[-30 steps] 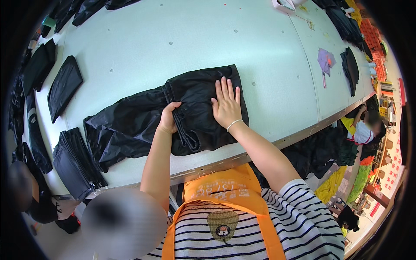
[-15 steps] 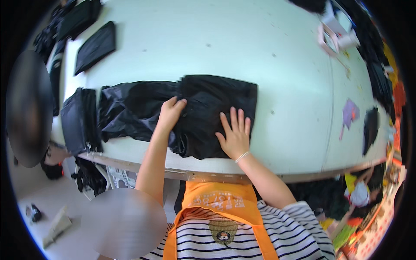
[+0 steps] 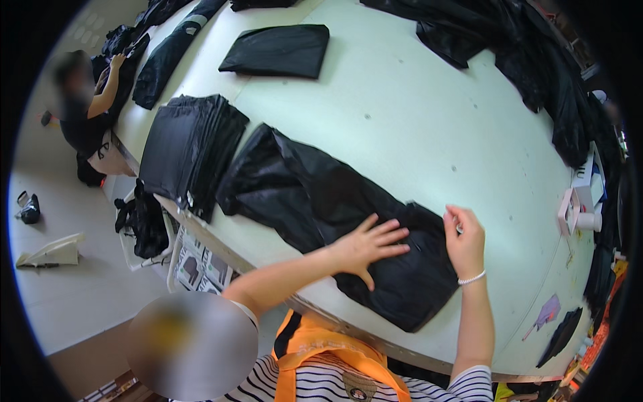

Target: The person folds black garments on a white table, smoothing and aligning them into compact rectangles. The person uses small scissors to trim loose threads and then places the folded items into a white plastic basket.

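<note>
Black, faintly shiny fabric makes up the folded garment [image 3: 335,197] that lies slantwise on the pale tabletop [image 3: 429,134], its near right corner close to the front edge and its surface rumpled with soft creases. The person's left hand [image 3: 365,248] rests palm down on the right part of it, fingers [image 3: 392,237] spread wide and laid flat on the cloth, gripping nothing. The right hand [image 3: 465,241], with a pale beaded bracelet [image 3: 472,278] at the wrist, is at the garment's right edge, its fingers curled inward; whether they pinch any cloth cannot be told.

Just beside the garment's left end is a thick stack of folded black garments [image 3: 191,144], reaching to the tabletop's edge. Beyond it lies a single folded black piece [image 3: 278,52], flat and well apart from both hands. A long black garment [image 3: 167,63] with a pale band stretches along the far left, near a co-worker [image 3: 84,134] with one arm over the table. Loose black fabric [image 3: 509,50] is heaped across the upper right. Below that heap, a pink-framed container [image 3: 568,213] sits beside a white cylinder [image 3: 589,222], and farther down are a small purple cloth [image 3: 547,310] and a flat black bundle [image 3: 559,338].
</note>
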